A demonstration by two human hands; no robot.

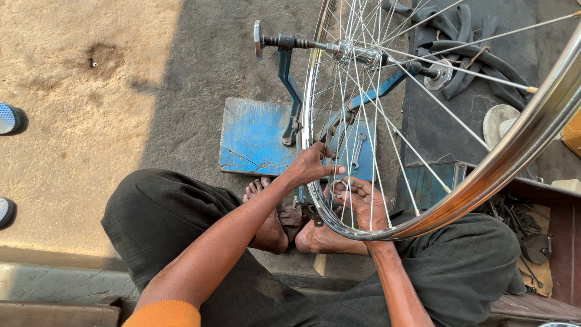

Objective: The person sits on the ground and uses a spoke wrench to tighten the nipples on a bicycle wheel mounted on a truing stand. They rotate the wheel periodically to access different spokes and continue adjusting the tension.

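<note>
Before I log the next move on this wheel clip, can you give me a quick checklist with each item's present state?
1. Wheel rim seated in the blue stand: ok, axle rests across both uprights.
2. Left hand on the rim: ok, fingers lie on it.
3. Right hand at the spokes: ok, reaching between them from inside the rim.
4. Tool in right hand: cannot tell.
5. Wrench within reach: ok, lying on the base plate.
6. Feet clear of rim: not ok, directly beneath it.

1. Shiny chrome spoked bicycle wheel (520, 145): bare rim, upright on axle in blue metal truing stand (257, 136).
2. Rim's lowest arc lies just above crossed bare feet; thin steel spokes fan from hub.
</note>
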